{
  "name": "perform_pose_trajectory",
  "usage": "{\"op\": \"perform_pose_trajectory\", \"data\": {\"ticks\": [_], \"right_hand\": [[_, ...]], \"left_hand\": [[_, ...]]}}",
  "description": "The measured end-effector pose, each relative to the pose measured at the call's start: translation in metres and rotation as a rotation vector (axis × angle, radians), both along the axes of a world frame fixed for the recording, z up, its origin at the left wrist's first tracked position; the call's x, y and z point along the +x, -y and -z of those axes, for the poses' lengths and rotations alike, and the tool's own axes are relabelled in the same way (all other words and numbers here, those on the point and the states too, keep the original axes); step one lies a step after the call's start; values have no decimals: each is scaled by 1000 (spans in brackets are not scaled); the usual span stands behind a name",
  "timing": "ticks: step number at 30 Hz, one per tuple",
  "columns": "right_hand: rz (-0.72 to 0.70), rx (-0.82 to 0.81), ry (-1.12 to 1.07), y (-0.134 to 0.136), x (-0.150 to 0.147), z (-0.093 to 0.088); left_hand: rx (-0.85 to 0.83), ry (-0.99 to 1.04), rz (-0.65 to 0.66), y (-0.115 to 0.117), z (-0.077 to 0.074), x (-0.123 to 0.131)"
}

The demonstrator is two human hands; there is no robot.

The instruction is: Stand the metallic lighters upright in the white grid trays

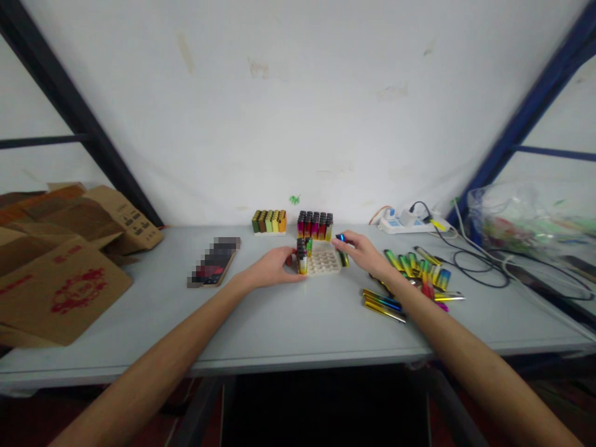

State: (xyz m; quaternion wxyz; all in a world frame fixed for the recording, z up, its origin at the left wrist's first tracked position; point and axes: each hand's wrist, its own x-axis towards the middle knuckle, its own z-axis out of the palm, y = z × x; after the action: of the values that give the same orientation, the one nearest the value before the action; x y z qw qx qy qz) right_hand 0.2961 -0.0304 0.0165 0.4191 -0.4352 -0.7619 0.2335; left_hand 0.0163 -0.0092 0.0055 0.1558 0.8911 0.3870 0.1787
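My left hand [278, 267] is closed round the left end of a white lighter tray [321, 262], thumb along its front and fingers behind. At that end several lighters [302, 256] stand upright, partly hidden by the hand; the tray's other round holes show bare. Beside the tray's right edge, my right hand [359, 248] pinches one shiny lighter [343, 253] with a dark, bluish top, held roughly upright. Loose metallic lighters [421, 270] in green, gold, red and blue lie in a heap under and right of my right forearm.
Against the wall stand a full tray of green-to-orange lighters [269, 221] and another of red and purple lighters [315, 225]. A phone [215, 262] lies at left, near cardboard boxes [65, 267]. A power strip [410, 222] with cables and a plastic bag [507, 211] are at right.
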Motion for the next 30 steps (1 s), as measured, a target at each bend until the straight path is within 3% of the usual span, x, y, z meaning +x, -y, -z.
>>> {"op": "perform_pose_trajectory", "data": {"ticks": [7, 15, 25, 30], "right_hand": [[-225, -248, -149, 10, -11, -1], [153, -46, -49, 14, -23, 3], [215, 12, 10, 12, -23, 5], [157, -11, 16, 16, -23, 4]], "left_hand": [[28, -10, -2, 2, 3, 1], [37, -22, 16, 4, 3, 3], [26, -29, 10, 4, 3, 2], [30, -52, 10, 5, 1, 3]]}}
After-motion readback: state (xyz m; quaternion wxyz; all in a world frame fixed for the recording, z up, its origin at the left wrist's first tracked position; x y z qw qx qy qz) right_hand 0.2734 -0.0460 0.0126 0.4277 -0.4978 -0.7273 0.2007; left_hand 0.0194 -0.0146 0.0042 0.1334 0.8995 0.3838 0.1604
